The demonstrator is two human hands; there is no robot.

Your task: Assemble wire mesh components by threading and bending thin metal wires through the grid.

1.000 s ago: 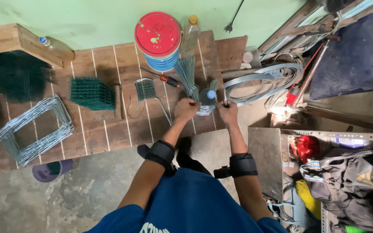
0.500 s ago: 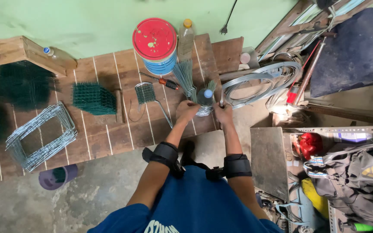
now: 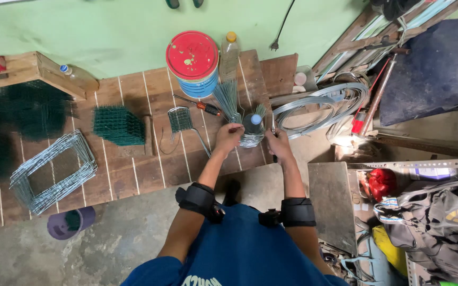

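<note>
Wire bundle (image 3: 251,139): head view, a small stack of grey wire pieces at the front edge of the wooden platform (image 3: 133,175), with a small bottle (image 3: 254,123) standing on or just behind it; I can't tell which.
Left hand (image 3: 229,136): I see it curled over the left side of the bundle, fingers clenched on the wires.
Right hand (image 3: 279,143): closed round a slim tool (image 3: 273,127) that points up beside the bundle; what kind of tool I can't tell.
Step in hand: I judge I'm working one wire piece at the bundle, left hand steadying, right hand applying the tool.
Next move: by my reading, a firm left grip and a precise tool tip on a single wire, clear of the bottle.
Around: red-lidded can (image 3: 192,62) at the back edge, screwdriver (image 3: 203,107) near it, green mesh block (image 3: 117,125) to the left, coiled wire (image 3: 319,106) off the right edge.
</note>
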